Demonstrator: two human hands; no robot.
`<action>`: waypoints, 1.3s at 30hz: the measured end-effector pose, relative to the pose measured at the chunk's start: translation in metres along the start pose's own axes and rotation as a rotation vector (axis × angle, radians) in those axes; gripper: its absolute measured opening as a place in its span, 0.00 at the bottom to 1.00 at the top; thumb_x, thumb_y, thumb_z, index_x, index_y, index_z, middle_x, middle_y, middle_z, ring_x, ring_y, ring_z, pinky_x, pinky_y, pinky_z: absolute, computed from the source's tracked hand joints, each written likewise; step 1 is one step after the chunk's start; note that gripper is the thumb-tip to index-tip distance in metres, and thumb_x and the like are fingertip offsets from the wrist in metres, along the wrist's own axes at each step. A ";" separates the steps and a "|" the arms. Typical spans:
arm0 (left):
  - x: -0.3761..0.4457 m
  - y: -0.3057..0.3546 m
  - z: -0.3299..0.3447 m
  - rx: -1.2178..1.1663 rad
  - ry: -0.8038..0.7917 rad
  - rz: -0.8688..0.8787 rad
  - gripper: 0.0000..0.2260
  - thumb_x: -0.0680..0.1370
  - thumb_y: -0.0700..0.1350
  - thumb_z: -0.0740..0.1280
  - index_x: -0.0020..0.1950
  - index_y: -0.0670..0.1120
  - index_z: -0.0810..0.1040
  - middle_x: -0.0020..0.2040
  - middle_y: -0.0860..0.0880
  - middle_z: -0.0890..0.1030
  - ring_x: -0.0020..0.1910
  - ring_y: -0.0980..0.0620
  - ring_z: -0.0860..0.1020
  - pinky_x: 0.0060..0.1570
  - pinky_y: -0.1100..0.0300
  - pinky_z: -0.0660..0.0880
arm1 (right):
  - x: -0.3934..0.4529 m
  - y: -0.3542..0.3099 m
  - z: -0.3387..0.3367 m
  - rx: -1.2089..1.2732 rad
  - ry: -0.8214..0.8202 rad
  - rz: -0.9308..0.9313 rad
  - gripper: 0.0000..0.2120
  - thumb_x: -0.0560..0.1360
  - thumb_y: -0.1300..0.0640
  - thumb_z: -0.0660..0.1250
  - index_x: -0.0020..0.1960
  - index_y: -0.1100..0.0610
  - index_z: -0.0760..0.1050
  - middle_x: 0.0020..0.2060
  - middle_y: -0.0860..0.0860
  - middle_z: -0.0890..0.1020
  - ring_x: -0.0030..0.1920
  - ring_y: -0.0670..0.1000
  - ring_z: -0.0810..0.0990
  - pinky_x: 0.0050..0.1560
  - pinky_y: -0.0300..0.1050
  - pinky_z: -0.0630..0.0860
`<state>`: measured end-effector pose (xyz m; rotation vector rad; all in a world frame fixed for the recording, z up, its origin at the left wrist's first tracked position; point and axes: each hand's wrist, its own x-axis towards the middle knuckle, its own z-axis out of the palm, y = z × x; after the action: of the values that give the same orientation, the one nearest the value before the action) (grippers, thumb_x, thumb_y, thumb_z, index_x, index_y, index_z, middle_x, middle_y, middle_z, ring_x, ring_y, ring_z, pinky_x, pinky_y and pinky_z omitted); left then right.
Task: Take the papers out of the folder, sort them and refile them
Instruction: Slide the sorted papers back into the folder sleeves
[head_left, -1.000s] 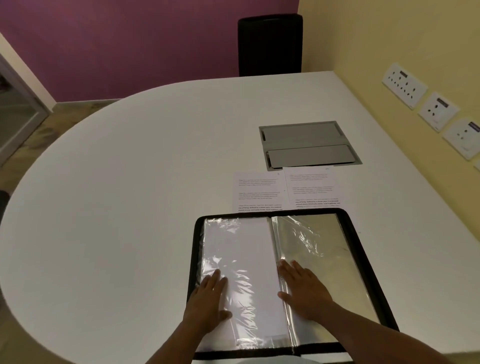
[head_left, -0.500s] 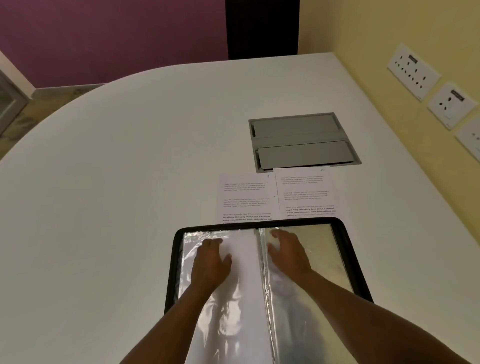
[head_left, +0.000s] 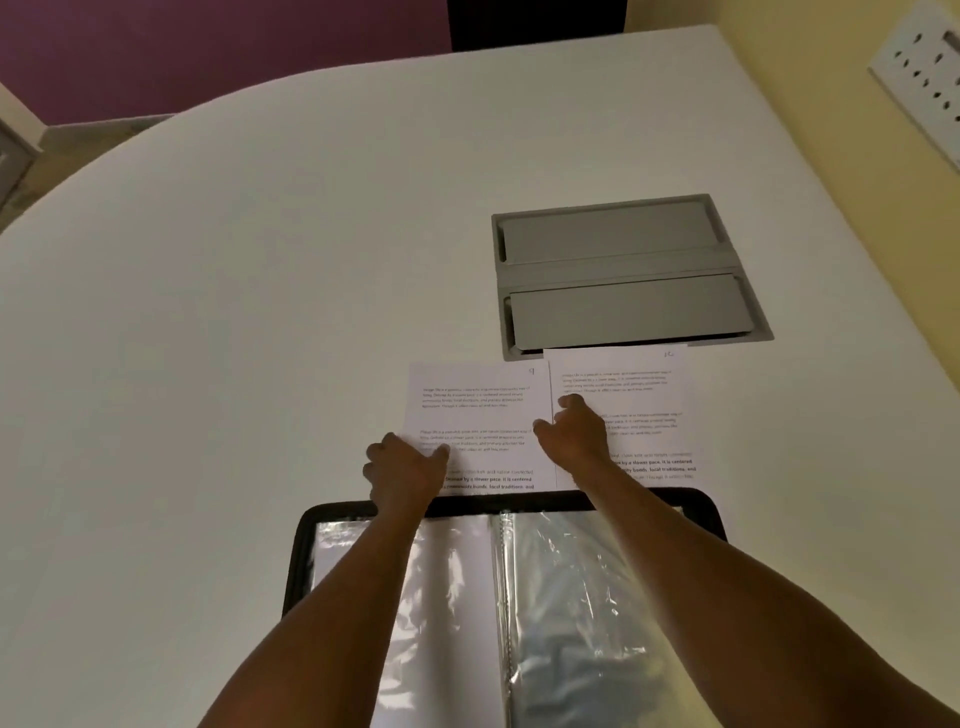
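Both arms reach forward over the open folder (head_left: 306, 561), which lies on the white table (head_left: 208, 312) at the near edge with its clear plastic sleeves (head_left: 566, 597) spread left and right of the spine. The left hand (head_left: 402, 470) sits at the lower left corner of the left paper (head_left: 478, 400), fingers curled and the thumb lying on top of the sheet, so it appears to pinch that corner. The right hand (head_left: 576, 428) rests on the left part of the right paper (head_left: 623, 384), close to the seam between the two sheets; its fingers are bent with the tips down on the page, and whether they actually grasp an edge cannot be told. The two printed sheets lie side by side just beyond the folder's far rim, their near ends tucked under it, and the right sheet's far edge overlaps the grey cable hatch (head_left: 623, 270) set into the table.

Half a second ago both hands lay flat on the folder's sleeves, near its far end. Since then they have moved past the rim onto the papers. The view has also tipped downward and closer, so the folder now sits lower in the picture. A white socket plate (head_left: 919, 88) shows on the yellow wall (head_left: 779, 104).
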<state>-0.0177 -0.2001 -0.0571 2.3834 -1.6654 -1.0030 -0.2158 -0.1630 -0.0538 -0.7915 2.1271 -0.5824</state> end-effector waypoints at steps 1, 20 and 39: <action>0.003 0.003 0.001 0.006 0.018 -0.039 0.34 0.71 0.59 0.72 0.68 0.40 0.66 0.64 0.41 0.69 0.65 0.39 0.69 0.61 0.44 0.70 | 0.005 0.000 0.002 0.011 0.002 0.014 0.26 0.75 0.55 0.68 0.71 0.59 0.65 0.63 0.56 0.77 0.62 0.55 0.76 0.61 0.46 0.74; 0.011 0.067 -0.083 -0.633 0.200 0.337 0.08 0.79 0.48 0.66 0.55 0.45 0.75 0.45 0.53 0.79 0.42 0.57 0.78 0.38 0.67 0.73 | 0.000 -0.072 -0.048 0.467 0.210 -0.301 0.07 0.78 0.54 0.67 0.45 0.58 0.77 0.41 0.52 0.84 0.43 0.53 0.83 0.46 0.50 0.81; -0.134 0.081 -0.138 -0.892 -0.117 0.368 0.10 0.78 0.45 0.67 0.58 0.46 0.77 0.53 0.49 0.83 0.51 0.47 0.82 0.51 0.45 0.80 | -0.125 -0.028 -0.149 0.596 0.095 -0.502 0.11 0.77 0.57 0.69 0.59 0.55 0.79 0.48 0.47 0.84 0.47 0.46 0.84 0.49 0.46 0.81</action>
<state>-0.0362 -0.1597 0.1465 1.4157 -1.2153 -1.4189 -0.2616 -0.0739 0.1156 -0.9524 1.6753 -1.4579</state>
